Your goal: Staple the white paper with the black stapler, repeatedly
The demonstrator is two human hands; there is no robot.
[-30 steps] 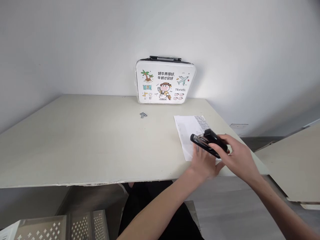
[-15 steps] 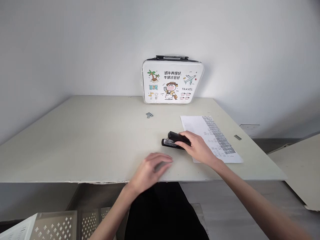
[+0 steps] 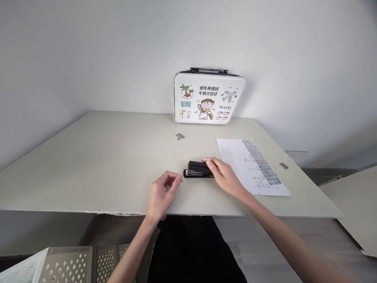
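Observation:
A black stapler (image 3: pixel 198 169) lies on the table, its nose pointing left. My right hand (image 3: pixel 225 177) is closed around its rear end, thumb and fingers over the top. My left hand (image 3: pixel 163 192) is just left of the stapler's nose, thumb and fingertips pinched together. Whatever the pinch holds, if anything, is too small or hidden to make out. Under and beyond my right hand, a printed sheet of paper (image 3: pixel 235 157) with a dark grey column lies flat.
A white cartoon-printed case (image 3: pixel 209 96) stands against the wall at the back. Several staple strips (image 3: pixel 180 136) lie in front of it, and another staple strip (image 3: pixel 284 166) rests near the right edge. Perforated baskets (image 3: pixel 67 263) are below the table at left.
My left hand has moved slightly left and up, its fingers drawing into a pinch. The stapler has turned straighter and shifted a little left under my right hand. The view has shifted slightly.

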